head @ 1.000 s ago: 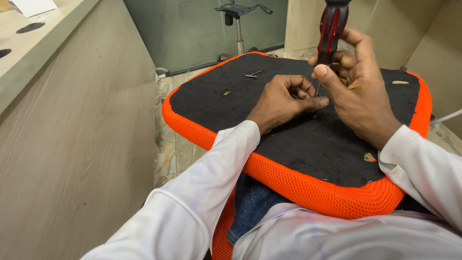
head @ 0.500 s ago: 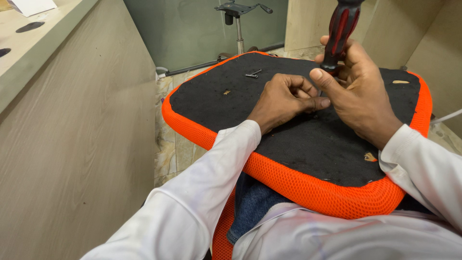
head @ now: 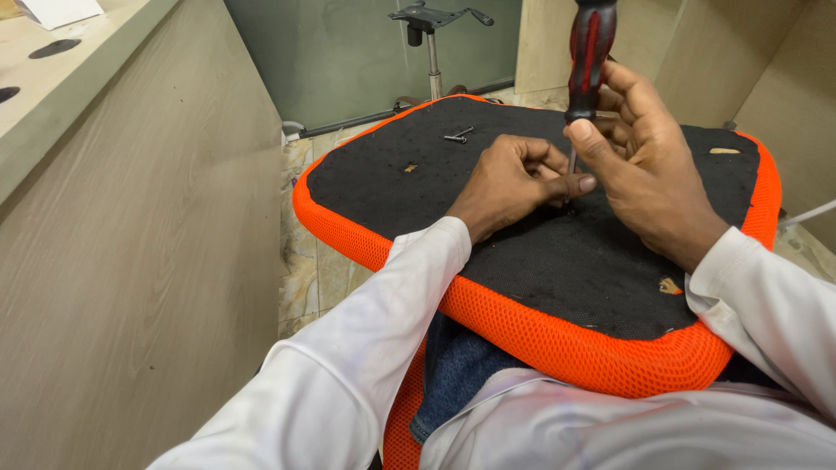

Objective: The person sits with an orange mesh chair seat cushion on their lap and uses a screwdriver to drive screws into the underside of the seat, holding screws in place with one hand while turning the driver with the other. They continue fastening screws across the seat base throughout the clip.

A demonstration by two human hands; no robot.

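Note:
An upturned chair seat (head: 557,348) rests across my lap, black fabric underside ringed by orange mesh. My right hand (head: 649,170) grips a screwdriver (head: 588,57) with a red and black handle, held upright with its tip down on the black underside. My left hand (head: 514,183) rests on the seat right beside the tip, fingers pinched around the spot where the shaft meets the fabric; what it pinches is hidden. Two loose screws (head: 456,136) lie on the black surface further back.
A wooden desk panel (head: 131,261) rises close on my left. A chair base with gas cylinder (head: 431,43) stands on the tiled floor (head: 305,252) behind the seat. Wooden panels close off the back right.
The screwdriver handle has shifted slightly and my right hand's grip has turned around it. My left hand stays pinched at the tip.

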